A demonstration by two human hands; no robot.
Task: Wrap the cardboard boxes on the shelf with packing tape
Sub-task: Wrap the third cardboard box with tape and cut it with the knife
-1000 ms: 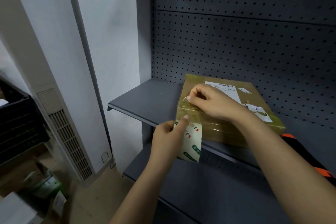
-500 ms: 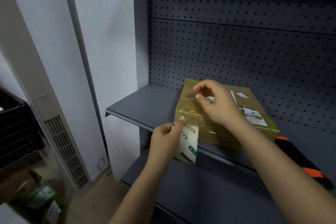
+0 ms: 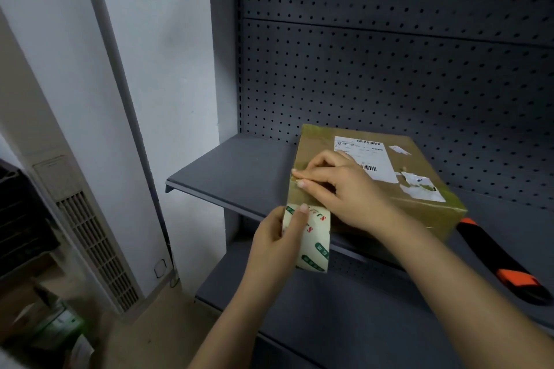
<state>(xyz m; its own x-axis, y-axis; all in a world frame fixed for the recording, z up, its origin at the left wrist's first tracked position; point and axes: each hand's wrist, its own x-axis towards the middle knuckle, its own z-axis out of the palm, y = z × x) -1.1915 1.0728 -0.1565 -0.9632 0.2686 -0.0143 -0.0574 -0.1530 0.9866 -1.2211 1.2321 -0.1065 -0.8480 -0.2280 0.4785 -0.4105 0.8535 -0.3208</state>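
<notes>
The cardboard box (image 3: 317,147) sits on the shelf (image 3: 239,177). At the box's near-left corner my left hand (image 3: 278,243) has its grip clenched round the packing tape roll (image 3: 314,243), I judge to keep the strip taut. My right hand (image 3: 344,192) lies on the box's left top edge, grip released, fingertips pressing tape down to bond it. The roll shows red letters, an S legible, plus green marks. The shipping label (image 3: 368,159) on the box carries barcodes; its text is unreadable.
</notes>
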